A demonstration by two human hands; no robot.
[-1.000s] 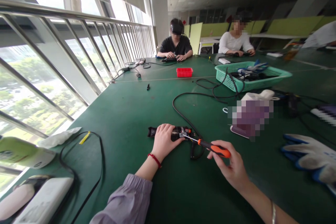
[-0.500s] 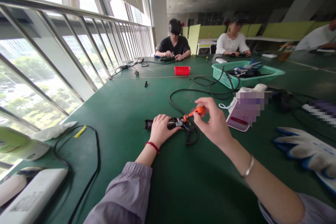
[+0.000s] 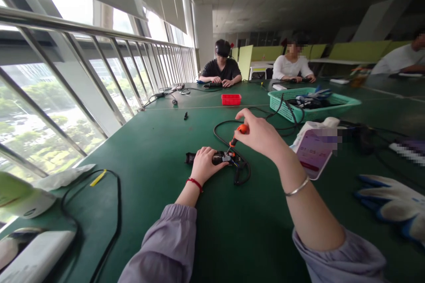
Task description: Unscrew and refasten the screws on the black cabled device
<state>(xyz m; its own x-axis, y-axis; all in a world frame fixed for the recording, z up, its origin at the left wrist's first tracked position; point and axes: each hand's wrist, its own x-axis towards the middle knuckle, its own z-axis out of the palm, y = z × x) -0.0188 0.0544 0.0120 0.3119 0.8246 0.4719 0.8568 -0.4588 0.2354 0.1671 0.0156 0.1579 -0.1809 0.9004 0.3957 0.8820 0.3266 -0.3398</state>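
Note:
My left hand is wrapped over a black, tube-shaped electric tool lying on the green table. The tool's right end is opened up, with a metallic part and coloured wires showing, and a black cord runs from it. In my right hand is a screwdriver with an orange and black handle, gripped near the top by the fingers. Its shaft slants down to the left, and the tip is at the exposed part of the tool. Whether the tip sits in a screw is too small to tell.
A red tray and a teal basket holding tools and gloves stand farther back. At right are a propped phone and gloves. A white box and a black cable lie left. Several people sit beyond.
My right hand has moved up and left, turning the screwdriver from nearly level to steep, with its tip now at the tool. My left hand keeps its hold.

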